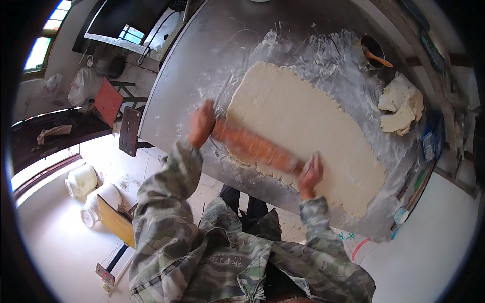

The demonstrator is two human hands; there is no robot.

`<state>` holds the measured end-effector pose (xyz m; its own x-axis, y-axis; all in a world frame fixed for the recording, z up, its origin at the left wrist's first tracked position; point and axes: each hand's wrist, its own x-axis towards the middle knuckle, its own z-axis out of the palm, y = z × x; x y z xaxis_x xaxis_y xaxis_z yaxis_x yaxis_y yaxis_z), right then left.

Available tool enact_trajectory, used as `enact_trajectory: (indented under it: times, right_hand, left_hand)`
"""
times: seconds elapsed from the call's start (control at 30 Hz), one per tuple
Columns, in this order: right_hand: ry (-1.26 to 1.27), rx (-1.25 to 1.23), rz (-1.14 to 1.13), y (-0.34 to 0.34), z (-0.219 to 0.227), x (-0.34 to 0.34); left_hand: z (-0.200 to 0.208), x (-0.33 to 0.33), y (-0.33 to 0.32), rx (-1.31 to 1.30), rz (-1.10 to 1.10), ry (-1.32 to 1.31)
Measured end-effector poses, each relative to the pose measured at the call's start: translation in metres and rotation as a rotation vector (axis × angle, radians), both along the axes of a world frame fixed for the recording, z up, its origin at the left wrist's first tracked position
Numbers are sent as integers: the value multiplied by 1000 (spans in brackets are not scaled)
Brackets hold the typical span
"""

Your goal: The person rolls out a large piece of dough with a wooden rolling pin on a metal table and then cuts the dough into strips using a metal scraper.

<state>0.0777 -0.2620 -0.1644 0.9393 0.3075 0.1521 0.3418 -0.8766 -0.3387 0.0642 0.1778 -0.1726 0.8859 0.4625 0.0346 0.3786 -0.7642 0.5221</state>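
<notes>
Your hands (310,174) gripping a rolling pin (252,145) across dough (303,111), brown-handled utensil (380,59) in metal pot (360,55), near far-right edge of counter (184,65)

Interior view in moderately bright, diffuse daylight. A window (38,53) beyond the left edge of the surface (187,65) is overexposed, its panes burnt to near white; a dark glossy panel (103,19) nearby carries a paned reflection. Pale floor (129,169) off the near left corner is washed out. Bare metal shows a soft sheen toward the left edge; the dough (298,106) is evenly lit, with low contrast. Motion blur smears the rolling pin (252,146) and softens the right hand (310,174). Fisheye distortion bows straight edges; the rim darkens to black.
</notes>
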Motion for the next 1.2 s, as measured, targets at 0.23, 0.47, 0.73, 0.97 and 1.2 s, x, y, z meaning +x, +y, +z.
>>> enact_trajectory:
  times: [0.23,0.47,0.73,0.97,1.2]
  right_hand:
    - [20,-73,64,-4,19,-52]
    - [-55,-2,-71,6,-5,90]
    - [-95,-66,-22,5,-2,52]
    - [-532,-369,-363,-97,-77,273]
    - [4,210,-421,38,-16,171]
  left_hand:
    - [-27,-68,-2,-28,4,278]
    - [-15,113,5,116,-18,-26]
    - [-28,77,11,57,-47,12]
    - [-11,323,-47,4,-58,-219]
    - [-52,176,59,217,-76,-82]
